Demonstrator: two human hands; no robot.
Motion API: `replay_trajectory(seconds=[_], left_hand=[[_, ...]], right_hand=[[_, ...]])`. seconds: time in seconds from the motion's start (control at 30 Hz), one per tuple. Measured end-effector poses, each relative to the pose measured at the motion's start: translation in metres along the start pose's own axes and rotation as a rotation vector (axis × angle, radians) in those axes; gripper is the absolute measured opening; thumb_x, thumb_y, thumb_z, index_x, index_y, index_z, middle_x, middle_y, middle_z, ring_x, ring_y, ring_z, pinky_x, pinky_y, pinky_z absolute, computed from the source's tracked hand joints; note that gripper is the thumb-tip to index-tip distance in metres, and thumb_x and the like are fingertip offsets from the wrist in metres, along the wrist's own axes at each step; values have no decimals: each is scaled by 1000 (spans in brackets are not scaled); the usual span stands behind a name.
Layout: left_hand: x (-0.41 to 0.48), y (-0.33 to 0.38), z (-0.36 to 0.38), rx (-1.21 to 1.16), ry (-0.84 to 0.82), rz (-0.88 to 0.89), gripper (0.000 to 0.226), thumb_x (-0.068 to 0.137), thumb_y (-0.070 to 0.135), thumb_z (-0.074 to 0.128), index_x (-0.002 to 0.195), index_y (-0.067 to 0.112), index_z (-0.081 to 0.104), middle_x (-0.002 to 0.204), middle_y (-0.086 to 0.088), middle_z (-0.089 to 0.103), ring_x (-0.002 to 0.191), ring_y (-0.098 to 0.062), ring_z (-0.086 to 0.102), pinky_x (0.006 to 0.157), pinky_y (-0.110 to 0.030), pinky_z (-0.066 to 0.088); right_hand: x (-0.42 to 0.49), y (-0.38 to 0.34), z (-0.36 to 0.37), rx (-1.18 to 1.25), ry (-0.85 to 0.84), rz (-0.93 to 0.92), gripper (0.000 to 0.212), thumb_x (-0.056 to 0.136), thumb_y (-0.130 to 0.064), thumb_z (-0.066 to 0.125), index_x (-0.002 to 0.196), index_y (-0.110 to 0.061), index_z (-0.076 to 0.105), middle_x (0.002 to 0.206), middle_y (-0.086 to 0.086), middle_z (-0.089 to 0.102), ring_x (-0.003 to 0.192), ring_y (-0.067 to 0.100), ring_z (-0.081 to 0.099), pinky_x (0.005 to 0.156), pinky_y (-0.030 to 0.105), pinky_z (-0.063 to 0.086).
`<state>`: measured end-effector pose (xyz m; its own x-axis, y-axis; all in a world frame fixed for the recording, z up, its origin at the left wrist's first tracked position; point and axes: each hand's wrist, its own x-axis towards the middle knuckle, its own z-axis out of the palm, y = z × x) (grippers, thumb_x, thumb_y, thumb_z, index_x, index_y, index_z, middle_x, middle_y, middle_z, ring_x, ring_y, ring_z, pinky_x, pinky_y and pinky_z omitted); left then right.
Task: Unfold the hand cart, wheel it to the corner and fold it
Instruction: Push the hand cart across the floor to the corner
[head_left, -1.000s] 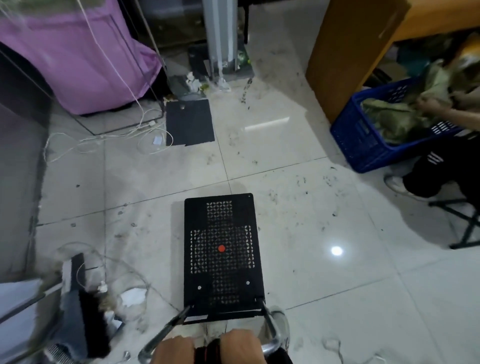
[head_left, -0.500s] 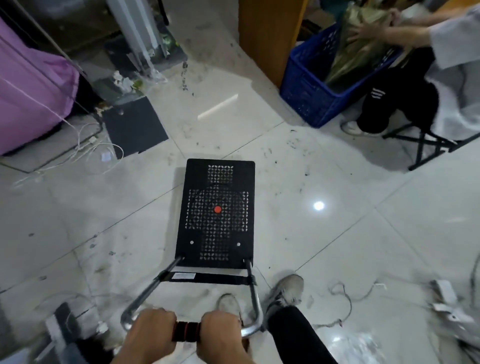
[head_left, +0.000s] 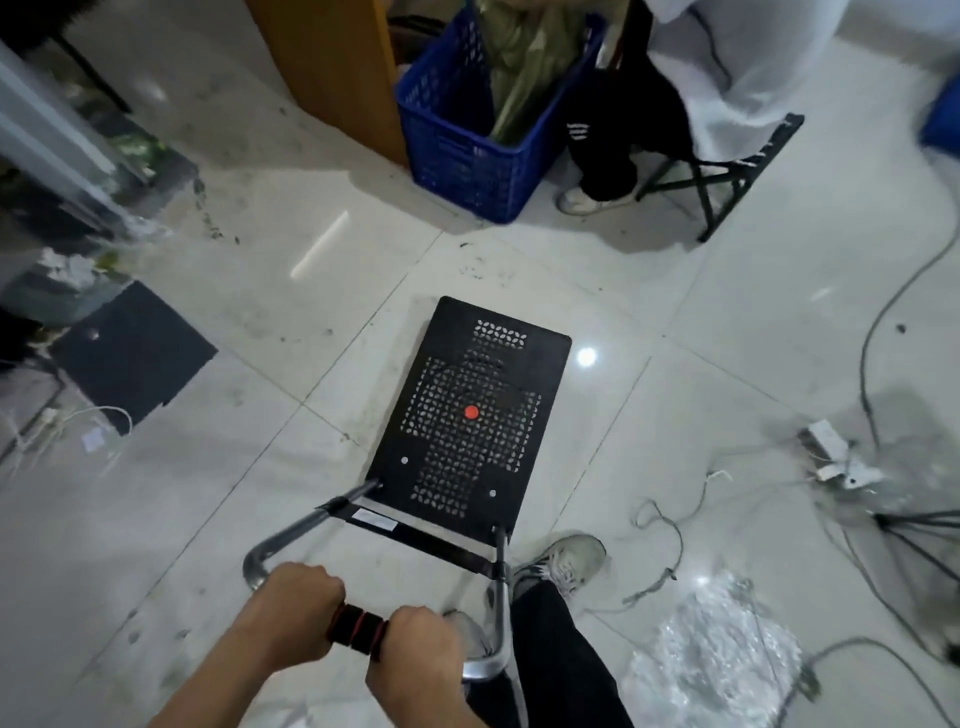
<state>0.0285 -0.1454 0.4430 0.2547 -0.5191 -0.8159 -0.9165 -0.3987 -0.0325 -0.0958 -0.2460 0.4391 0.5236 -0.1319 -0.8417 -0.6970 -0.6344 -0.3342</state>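
Note:
The hand cart (head_left: 467, 415) stands unfolded on the tiled floor in front of me. Its black perforated deck has a red dot in the middle. The chrome handle (head_left: 291, 535) rises toward me, with a red and black foam grip (head_left: 358, 630) on its bar. My left hand (head_left: 296, 613) is closed on the bar left of the grip. My right hand (head_left: 415, 654) is closed on the bar to the right of it. My grey shoe (head_left: 566, 564) is just behind the deck's right rear corner.
A blue crate (head_left: 467, 150) full of cloth stands ahead beside a wooden cabinet (head_left: 337, 67). A seated person (head_left: 613, 119) on a folding stool (head_left: 727, 166) is next to it. Cables (head_left: 878, 322) and a power strip (head_left: 831, 441) lie at right, crumpled plastic (head_left: 717, 654) near right, a black panel (head_left: 130, 358) at left.
The cart has swung to the right, its deck now pointing toward the blue crate and the seated person. Both hands have stayed on the handle bar.

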Motion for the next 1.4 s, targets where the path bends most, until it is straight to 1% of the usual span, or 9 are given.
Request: replay_trajectory(seconds=[0.17,0.27,0.47,0.63,0.77,0.87,0.97,1.23,1.4], left_hand=[[43,31,-72,83,-38,124,10,73,20,46,79,21,54,94,-10,70,83,-31,65,68,-36,40],[71,57,-118,142,-70,201,2,76,20,47,76,21,46,92,-9,69,72,-28,58,67,-37,40],[129,133,-192,236,-38,303,21,77,24,49,91,16,61,97,-12,68,86,-31,65,73,-38,46],[175,200,-250,237,-53,292,9,77,24,48,84,23,54,100,-9,70,90,-30,66,79,-38,48],[203,247,-301,212,-31,269,7,75,23,49,82,24,52,96,-9,68,88,-30,66,75,-36,47],[227,284,-335,174,10,237,5,77,23,52,82,23,53,91,-6,65,83,-26,63,78,-35,49],[257,322,-368,112,0,217,12,82,21,52,93,23,57,110,-5,67,101,-23,64,91,-34,50],[322,396,-474,69,128,178,5,77,26,50,81,25,48,84,1,50,81,-22,59,73,-32,46],[383,431,-547,76,132,160,5,74,26,47,79,27,50,81,3,53,79,-20,62,68,-31,45]], right_hand=[[2,50,-42,145,58,109,28,82,-25,60,108,-15,59,110,6,66,104,27,63,87,34,49],[3,83,-64,207,107,145,21,80,-29,60,98,-20,57,107,5,67,100,25,64,82,34,46],[-1,176,-123,336,107,274,12,77,-29,57,83,-23,50,91,5,63,92,26,66,68,30,43],[-13,258,-181,372,104,234,29,89,-31,55,111,-13,61,115,12,65,108,32,60,90,40,46],[-12,312,-231,260,117,278,22,85,-26,53,103,-18,62,86,13,59,103,26,62,98,39,42],[-11,357,-266,302,131,299,27,85,-21,49,107,-15,62,108,9,66,104,28,62,93,39,46],[-10,407,-303,277,184,288,29,87,-18,49,113,-11,61,116,10,65,106,29,62,89,38,47],[-8,506,-414,111,318,257,23,84,-18,59,104,-9,61,99,13,61,80,28,61,66,35,42],[2,570,-500,61,347,224,25,84,-18,59,106,-8,61,90,14,60,92,32,65,82,40,46]])
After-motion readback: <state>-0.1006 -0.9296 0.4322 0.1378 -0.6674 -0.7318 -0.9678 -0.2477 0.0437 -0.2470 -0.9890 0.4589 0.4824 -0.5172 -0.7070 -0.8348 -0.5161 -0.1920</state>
